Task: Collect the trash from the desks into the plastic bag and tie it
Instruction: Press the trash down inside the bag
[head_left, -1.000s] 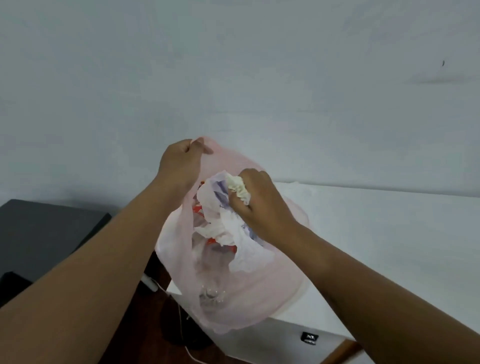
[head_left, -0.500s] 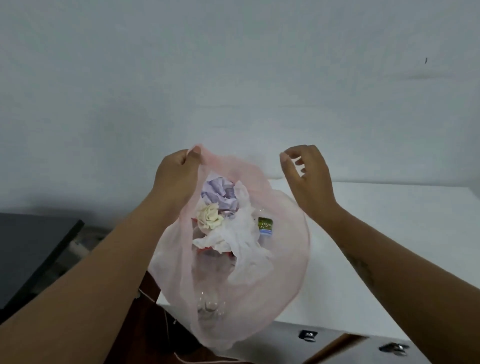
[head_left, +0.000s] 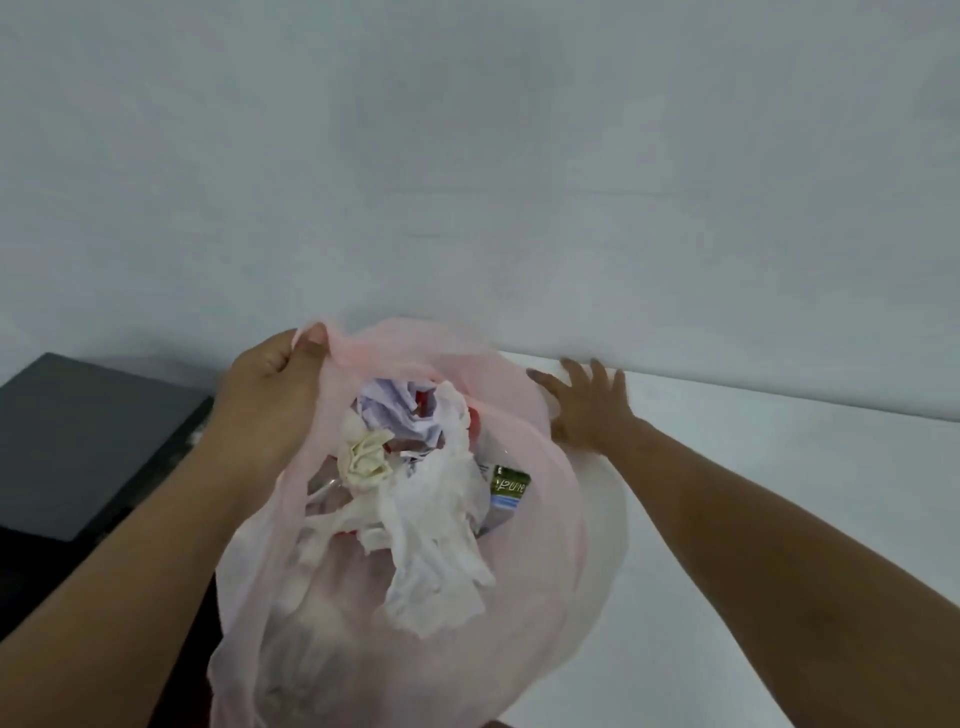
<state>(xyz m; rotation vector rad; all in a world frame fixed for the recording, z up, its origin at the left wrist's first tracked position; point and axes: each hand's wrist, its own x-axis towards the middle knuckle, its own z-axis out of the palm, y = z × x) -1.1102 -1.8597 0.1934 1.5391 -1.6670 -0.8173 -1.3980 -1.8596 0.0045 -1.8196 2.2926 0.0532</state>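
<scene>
Mouth of the plastic bag (head_left: 519, 649) faces up toward us, and its long axis hangs downward from our left hand (head_left: 265, 410), which pinches the rim. The bag hangs at the left edge of the white desk (head_left: 779, 493), beside a black surface (head_left: 78, 441), with crumpled trash (head_left: 431, 535) inside. Our right hand (head_left: 589, 410) is at the far rim with fingers spread; blur hides any contact. Room lies rightward along the desk top.

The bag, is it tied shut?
No, the bag gapes wide open with tissue showing inside, and the left hand grips its rim.
</scene>
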